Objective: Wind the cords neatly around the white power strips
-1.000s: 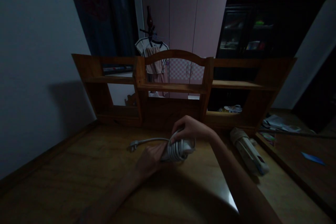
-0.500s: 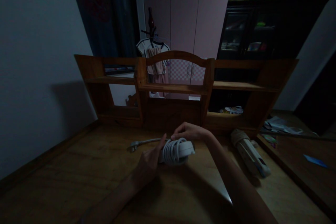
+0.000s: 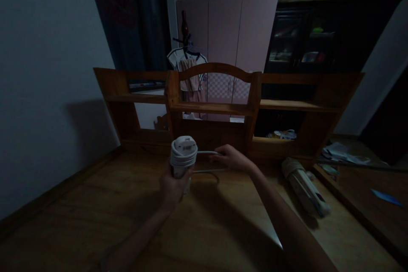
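Observation:
My left hand [image 3: 172,188] is closed round a white power strip [image 3: 182,155] with its cable wound about it, and holds it upright above the wooden desk [image 3: 95,212]. My right hand [image 3: 230,158] pinches a loose stretch of the white cable [image 3: 207,153] just right of the strip. The cable loops from the strip out to my right fingers and back. The room is dim.
A wooden shelf unit [image 3: 219,106] stands along the back of the desk. A second power strip with a wound cord [image 3: 304,187] lies at the right. Papers [image 3: 342,153] and a blue slip [image 3: 385,197] lie further right. A pink wardrobe and a dark cabinet stand behind.
The strip lay on the desk between both hands. My left hand has now lifted it upright and moved it left, while my right hand has drawn the cable out to the right.

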Demonstrator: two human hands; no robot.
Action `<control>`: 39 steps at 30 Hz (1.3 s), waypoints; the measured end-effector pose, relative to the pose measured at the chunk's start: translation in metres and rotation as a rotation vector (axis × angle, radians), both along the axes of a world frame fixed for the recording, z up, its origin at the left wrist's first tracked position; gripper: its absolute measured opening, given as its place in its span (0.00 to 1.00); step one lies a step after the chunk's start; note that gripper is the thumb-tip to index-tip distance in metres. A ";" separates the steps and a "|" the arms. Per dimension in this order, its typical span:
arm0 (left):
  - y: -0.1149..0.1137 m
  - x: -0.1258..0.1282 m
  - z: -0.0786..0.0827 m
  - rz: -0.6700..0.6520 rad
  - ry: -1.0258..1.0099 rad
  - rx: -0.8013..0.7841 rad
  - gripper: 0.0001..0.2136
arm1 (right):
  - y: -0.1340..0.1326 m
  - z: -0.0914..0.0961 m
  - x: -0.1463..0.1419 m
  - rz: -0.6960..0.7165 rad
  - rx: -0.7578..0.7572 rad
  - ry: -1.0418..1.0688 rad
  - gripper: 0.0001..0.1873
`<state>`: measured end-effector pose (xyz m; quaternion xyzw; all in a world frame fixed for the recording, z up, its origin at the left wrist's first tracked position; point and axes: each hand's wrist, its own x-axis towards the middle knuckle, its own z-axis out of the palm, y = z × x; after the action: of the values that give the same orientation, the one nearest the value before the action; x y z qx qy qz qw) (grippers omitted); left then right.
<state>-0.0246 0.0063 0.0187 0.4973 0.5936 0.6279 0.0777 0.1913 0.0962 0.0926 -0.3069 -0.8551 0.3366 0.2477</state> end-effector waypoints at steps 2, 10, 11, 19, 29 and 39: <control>0.007 -0.004 0.002 0.002 -0.107 0.005 0.27 | -0.002 0.006 0.000 -0.037 0.101 0.019 0.18; 0.012 -0.008 0.005 -0.072 -0.309 -0.017 0.26 | -0.046 0.043 -0.012 -0.223 0.625 -0.324 0.11; 0.011 -0.007 0.005 -0.079 -0.320 -0.022 0.26 | -0.055 0.047 -0.017 -0.224 0.691 -0.383 0.11; 0.001 -0.001 0.019 -0.100 -0.366 -0.119 0.24 | -0.105 0.054 -0.047 -0.101 0.901 -0.563 0.09; -0.001 0.011 0.006 -0.256 0.095 -0.343 0.23 | -0.101 0.050 -0.047 -0.030 0.782 -0.609 0.08; -0.022 0.024 0.012 -0.428 0.512 -0.314 0.20 | -0.085 0.050 -0.030 0.046 0.595 -0.446 0.05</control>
<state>-0.0008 -0.0157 0.0302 0.7334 0.5654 0.3538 0.1315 0.1610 0.0112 0.1425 -0.2682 -0.9551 0.0037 0.1259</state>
